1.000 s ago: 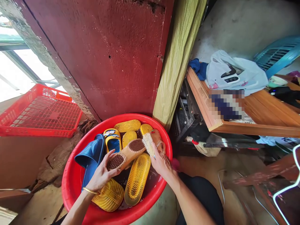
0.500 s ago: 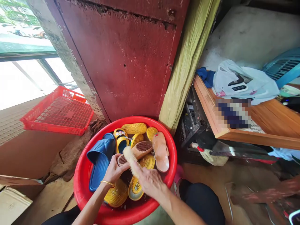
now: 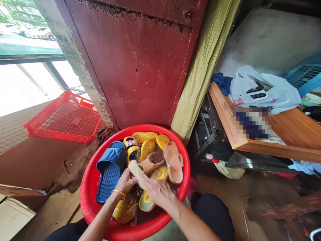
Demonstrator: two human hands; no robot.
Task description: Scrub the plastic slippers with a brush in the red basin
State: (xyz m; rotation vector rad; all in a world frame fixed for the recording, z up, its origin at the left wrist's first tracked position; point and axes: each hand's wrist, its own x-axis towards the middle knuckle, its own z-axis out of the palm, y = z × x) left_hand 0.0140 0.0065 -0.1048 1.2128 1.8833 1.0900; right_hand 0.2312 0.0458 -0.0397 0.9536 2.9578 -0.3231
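Note:
A wide red plastic basin (image 3: 187,167) holds water and several slippers. My left hand (image 3: 125,182), with a gold bangle (image 3: 118,194) on the wrist, grips a tan slipper (image 3: 151,162) with a brown textured sole. My right hand (image 3: 157,192) is shut on a scrubbing brush with pale bristles (image 3: 135,170), pressing it against that slipper. Beside them lie a blue slide sandal (image 3: 110,170), a pink sandal (image 3: 173,162), a yellow-and-blue child's slipper (image 3: 131,149) and yellow slippers (image 3: 146,149).
A red plastic crate (image 3: 64,117) leans beyond the basin, before a window. A red-painted metal panel (image 3: 130,67) and olive cloth (image 3: 203,77) rise behind. To the right stands a wooden shelf (image 3: 250,147) with a white plastic bag (image 3: 263,90). Sacking (image 3: 75,167) lies left.
The brush has moved left, from beside the tan slipper onto it. The pink sandal now shows fully, and the view has shifted, bringing the basin further right.

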